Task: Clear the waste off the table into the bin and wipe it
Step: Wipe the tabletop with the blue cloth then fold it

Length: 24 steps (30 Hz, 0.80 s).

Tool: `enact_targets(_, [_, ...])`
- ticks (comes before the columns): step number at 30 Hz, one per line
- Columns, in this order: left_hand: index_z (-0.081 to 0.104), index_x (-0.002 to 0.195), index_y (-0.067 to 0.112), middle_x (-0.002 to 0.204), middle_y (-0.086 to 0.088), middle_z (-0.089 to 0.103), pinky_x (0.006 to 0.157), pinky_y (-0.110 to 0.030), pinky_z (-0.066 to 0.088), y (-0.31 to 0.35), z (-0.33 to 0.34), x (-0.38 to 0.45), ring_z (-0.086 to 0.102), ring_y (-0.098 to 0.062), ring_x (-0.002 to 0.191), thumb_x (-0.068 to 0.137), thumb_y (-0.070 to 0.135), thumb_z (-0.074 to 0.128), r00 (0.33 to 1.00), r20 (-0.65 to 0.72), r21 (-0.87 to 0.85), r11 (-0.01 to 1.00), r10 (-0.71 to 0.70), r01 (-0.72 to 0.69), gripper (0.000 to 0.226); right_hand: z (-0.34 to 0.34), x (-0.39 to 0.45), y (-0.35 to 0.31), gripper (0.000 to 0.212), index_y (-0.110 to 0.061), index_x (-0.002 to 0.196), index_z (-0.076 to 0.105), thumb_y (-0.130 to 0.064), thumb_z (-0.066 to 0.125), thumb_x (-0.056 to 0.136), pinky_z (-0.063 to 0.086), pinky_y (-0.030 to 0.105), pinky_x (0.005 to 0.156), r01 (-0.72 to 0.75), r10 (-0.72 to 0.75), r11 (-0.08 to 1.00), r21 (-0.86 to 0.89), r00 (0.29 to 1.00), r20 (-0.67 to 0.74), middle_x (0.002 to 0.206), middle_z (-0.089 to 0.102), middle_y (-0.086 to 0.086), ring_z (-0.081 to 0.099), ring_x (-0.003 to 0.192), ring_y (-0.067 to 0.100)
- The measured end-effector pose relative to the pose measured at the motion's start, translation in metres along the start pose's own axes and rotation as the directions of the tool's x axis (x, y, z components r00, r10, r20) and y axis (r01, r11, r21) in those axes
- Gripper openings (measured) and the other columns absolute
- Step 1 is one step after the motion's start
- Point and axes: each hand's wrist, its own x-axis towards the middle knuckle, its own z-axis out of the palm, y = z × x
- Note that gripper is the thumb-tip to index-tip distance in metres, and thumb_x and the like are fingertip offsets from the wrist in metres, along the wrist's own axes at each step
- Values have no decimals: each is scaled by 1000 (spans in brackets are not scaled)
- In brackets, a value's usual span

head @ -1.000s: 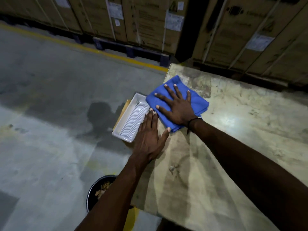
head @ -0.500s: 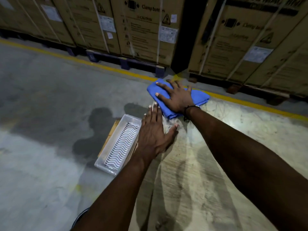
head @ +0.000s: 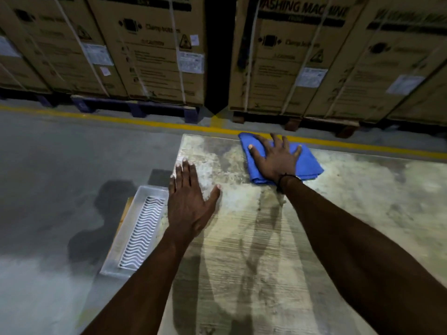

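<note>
Fingers spread, the right hand (head: 278,160) presses a blue cloth (head: 307,163) flat at the table's (head: 338,213) far edge. Left hand (head: 188,204) rests flat, grip released, beside a white tray (head: 135,233).

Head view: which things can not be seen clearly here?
- Bin: outside the head view's frame.
- Blue cloth: middle hidden under the right hand.
- White tray: near corner hidden by the left forearm.
- Table: near part motion-blurred; small waste cannot be told.
- Carton labels: print too small.
</note>
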Motion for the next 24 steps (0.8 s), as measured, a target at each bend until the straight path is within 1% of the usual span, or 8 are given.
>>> enact_targets(2, [7, 169, 11, 177, -8, -2, 132, -42, 1, 20, 8, -1, -3, -23, 164, 97, 77, 20, 999, 18, -8, 999, 39, -39, 99, 3, -12, -10, 66, -53, 157, 27, -78, 27, 97, 0, 74, 118, 25, -25, 1000, 11, 1000, 6, 171, 22, -2, 10, 159, 32])
enact_targets(5, [13, 168, 10, 177, -10, 5, 132, -43, 3, 60, 26, -2, 2, -25, 164, 95, 78, 21, 997, 37, -31, 997, 70, -69, 100, 4, -28, -4, 69, -56, 158, 22, -80, 24, 94, 1, 74, 117, 238, -237, 971, -36, 971, 35, 173, 16, -8, 6, 160, 28])
enact_targets(7, [14, 168, 10, 177, -9, 6, 132, -43, 3, 86, 36, -2, 4, -25, 163, 95, 78, 21, 995, 53, -35, 996, 88, -86, 100, -4, -31, 25, 67, -57, 158, 22, -80, 28, 95, 2, 73, 118, 286, -284, 957, -47, 958, 36, 173, 15, -11, 7, 161, 25])
enact_targets(11, [12, 168, 12, 177, -8, 1, 131, -42, 2, 145, 60, -3, 0, -25, 164, 97, 76, 21, 988, 55, -20, 990, 143, -142, 96, -35, -19, 123, 64, -60, 156, 21, -81, 26, 95, 3, 72, 118, 95, -93, 995, -36, 995, 33, 171, 22, -10, 11, 160, 26])
enact_targets(14, [9, 169, 13, 177, -5, -3, 132, -41, 1, 199, 83, -7, -4, -22, 164, 98, 77, 20, 983, 66, -25, 986, 169, -168, 95, -66, -13, 221, 66, -57, 156, 25, -82, 23, 95, 3, 72, 119, -26, 28, 998, -59, 999, 32, 171, 22, -7, 11, 160, 25])
enact_targets(17, [8, 169, 13, 177, -6, -2, 132, -42, 1, 254, 106, -13, -5, -21, 164, 99, 77, 19, 978, 70, -10, 980, 197, -197, 95, -89, -16, 306, 68, -54, 156, 27, -83, 22, 95, 2, 72, 120, -113, 115, 991, -65, 993, 26, 171, 22, -6, 9, 160, 25])
enact_targets(20, [10, 169, 12, 177, -6, -1, 132, -42, 0, 320, 131, -21, -4, -21, 164, 99, 77, 20, 971, 81, -21, 974, 225, -224, 95, -110, -26, 389, 68, -57, 157, 22, -83, 21, 94, 1, 72, 120, -198, 199, 979, -52, 980, 9, 172, 17, -7, 5, 161, 25])
enact_targets(24, [9, 169, 14, 177, -5, -2, 131, -40, -3, 406, 165, -36, -5, -21, 163, 100, 77, 21, 960, 102, -48, 965, 262, -259, 94, -127, -46, 467, 69, -56, 158, 20, -83, 23, 94, 0, 73, 120, -339, 338, 941, -19, 940, -41, 174, 7, -8, -1, 161, 26])
